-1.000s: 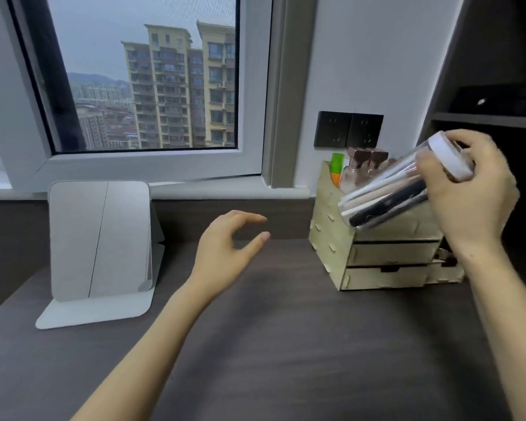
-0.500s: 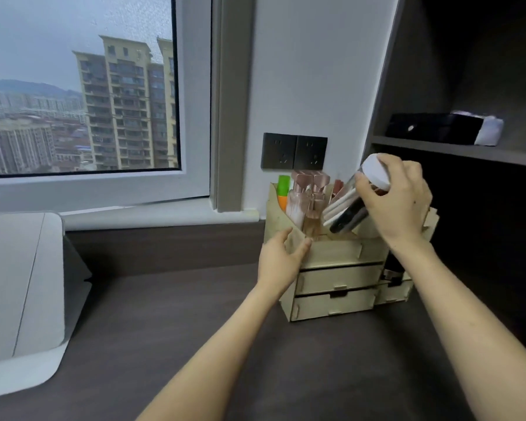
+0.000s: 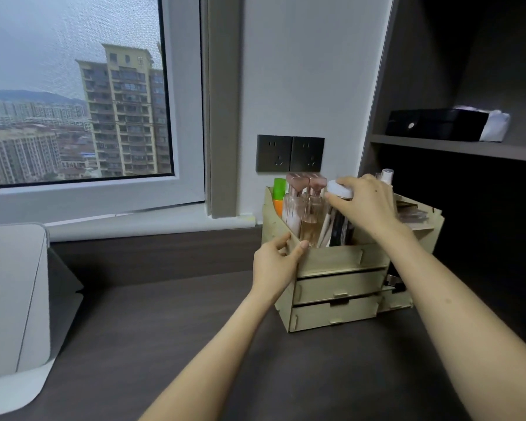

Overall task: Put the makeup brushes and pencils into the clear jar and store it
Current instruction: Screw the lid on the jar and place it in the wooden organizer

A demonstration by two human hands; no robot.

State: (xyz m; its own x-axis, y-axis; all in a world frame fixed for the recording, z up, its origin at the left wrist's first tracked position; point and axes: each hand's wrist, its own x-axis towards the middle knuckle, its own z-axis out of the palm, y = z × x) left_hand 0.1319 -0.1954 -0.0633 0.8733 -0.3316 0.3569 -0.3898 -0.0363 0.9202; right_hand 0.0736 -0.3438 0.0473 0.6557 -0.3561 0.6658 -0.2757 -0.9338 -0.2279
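Note:
The clear jar [image 3: 338, 220] with a white lid stands nearly upright in the top compartment of a pale wooden organizer [image 3: 337, 288]. Brushes and pencils [image 3: 328, 226] show through its wall, white and black. My right hand [image 3: 366, 203] grips the jar at its lid from above. My left hand [image 3: 278, 262] holds the organizer's front left corner, thumb on the front panel. The jar's lower part is hidden behind the organizer's front wall.
Pink-capped bottles [image 3: 304, 208] and a green-orange tube [image 3: 278, 196] stand left of the jar. A folding mirror [image 3: 12, 299] sits at the left on the dark desk [image 3: 164, 344]. Wall sockets [image 3: 289, 153] are above the organizer. A black box [image 3: 434, 124] lies on the right shelf.
My right hand has lowered the jar from a tilted hold into the organizer's top compartment and turned it upright. My left hand went from open in the air to gripping the organizer's corner.

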